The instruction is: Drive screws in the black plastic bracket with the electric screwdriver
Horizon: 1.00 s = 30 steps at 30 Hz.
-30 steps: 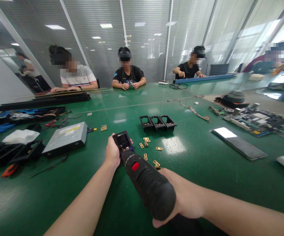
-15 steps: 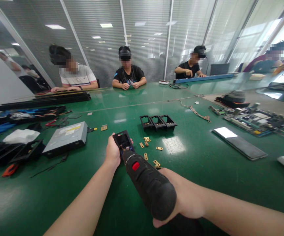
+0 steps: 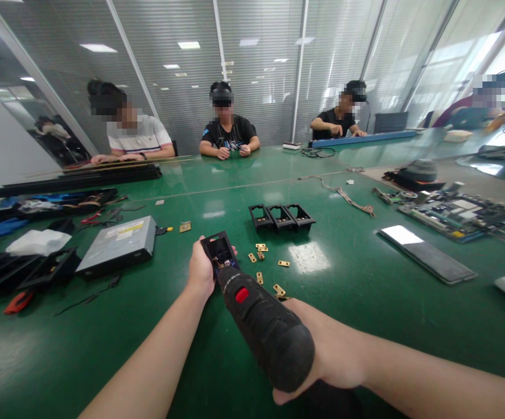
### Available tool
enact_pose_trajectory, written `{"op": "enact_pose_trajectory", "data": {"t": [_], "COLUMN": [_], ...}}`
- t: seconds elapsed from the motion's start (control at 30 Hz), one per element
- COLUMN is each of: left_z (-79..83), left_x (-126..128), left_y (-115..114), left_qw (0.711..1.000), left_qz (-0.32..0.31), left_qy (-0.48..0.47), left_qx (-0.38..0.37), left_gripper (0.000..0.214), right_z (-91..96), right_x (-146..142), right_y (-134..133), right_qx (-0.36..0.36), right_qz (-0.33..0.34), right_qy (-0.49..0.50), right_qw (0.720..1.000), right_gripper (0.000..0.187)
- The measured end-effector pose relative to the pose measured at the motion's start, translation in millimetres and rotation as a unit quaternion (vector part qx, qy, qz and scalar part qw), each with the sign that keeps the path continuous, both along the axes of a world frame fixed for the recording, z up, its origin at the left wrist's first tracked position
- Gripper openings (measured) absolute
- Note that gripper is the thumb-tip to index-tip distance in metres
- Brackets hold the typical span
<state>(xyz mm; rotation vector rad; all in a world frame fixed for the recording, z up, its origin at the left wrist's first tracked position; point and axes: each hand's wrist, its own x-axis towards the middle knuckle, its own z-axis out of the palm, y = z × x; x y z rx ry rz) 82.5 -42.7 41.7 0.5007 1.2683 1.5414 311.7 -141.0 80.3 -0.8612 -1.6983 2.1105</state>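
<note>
My left hand (image 3: 201, 266) is closed around a small black plastic frame (image 3: 218, 244), tilted so its hollow inside faces me. In my right hand (image 3: 307, 331) is a black cordless drill (image 3: 263, 326) with a red switch on top. The drill's nose points into the frame, where bits of brass-coloured metal show; the tip of the bit is hard to make out. Just right of the frame, several small brass plates (image 3: 283, 263) with holes lie scattered on the green table (image 3: 392, 326). Behind them stand three more black frames (image 3: 282, 217) side by side, with brass pieces inside.
A silver disc drive (image 3: 119, 244) sits on the left, beside black parts (image 3: 55, 269) and a white tissue (image 3: 38, 241). To the right lie a phone (image 3: 427, 254) and a circuit board (image 3: 462, 210). Co-workers (image 3: 230, 134) sit across the table.
Both my hands, the frame and the drill stay practically in place. Across the table, the middle co-worker's hands have shifted slightly.
</note>
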Motion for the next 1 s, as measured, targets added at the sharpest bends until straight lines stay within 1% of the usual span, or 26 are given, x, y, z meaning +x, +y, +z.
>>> {"op": "enact_pose_trajectory", "data": {"t": [0.23,0.4,0.53,0.63,0.7,0.77,0.87,0.9,0.93,1.0], "left_z": [-0.8,-2.0,-2.2,-1.9,-1.6,-1.3,-0.8,-0.7,-0.8,-1.7], "left_x": [-0.4,-1.0,-2.1,-1.8,-1.5,-1.3,-1.3,-1.5,-1.6,-2.1], "left_y": [1.5,3.1,4.2,4.2,4.1,4.1,3.8,3.5,3.3,3.0], "left_qw": [1.000,1.000,1.000,1.000,1.000,1.000,1.000,1.000,1.000,1.000], "left_qz": [-0.003,0.002,-0.007,-0.011,-0.010,-0.007,-0.008,-0.010,-0.010,-0.009], "left_qy": [-0.001,-0.012,-0.018,-0.012,-0.010,-0.009,-0.005,-0.005,-0.007,-0.014], "left_qx": [-0.001,-0.006,-0.005,-0.003,-0.005,-0.005,-0.003,-0.003,-0.002,-0.001], "left_gripper": [0.045,0.046,0.048,0.050,0.051,0.050,0.051,0.051,0.051,0.050], "right_z": [4.6,3.8,3.3,6.4,9.3,10.8,8.5,7.1,5.6,3.5], "right_x": [-0.2,-3.5,-6.1,-5.5,-4.2,-3.3,-3.8,-4.5,-5.3,-6.3], "right_y": [-1.1,-1.3,-2.3,-4.2,-6.9,-11.0,-18.6,-21.3,-23.9,-28.8], "right_qx": [-0.010,-0.010,-0.032,-0.034,-0.012,0.010,0.039,0.062,0.100,0.134], "right_qz": [-0.007,-0.009,-0.002,-0.004,-0.028,-0.065,-0.099,-0.099,-0.125,-0.143], "right_qy": [-0.014,-0.030,0.001,0.000,-0.003,-0.004,-0.012,-0.015,-0.021,-0.047], "right_qw": [1.000,0.999,0.999,0.999,1.000,0.998,0.994,0.993,0.987,0.980], "right_gripper": [0.054,0.059,0.058,0.059,0.062,0.070,0.078,0.079,0.084,0.089]}}
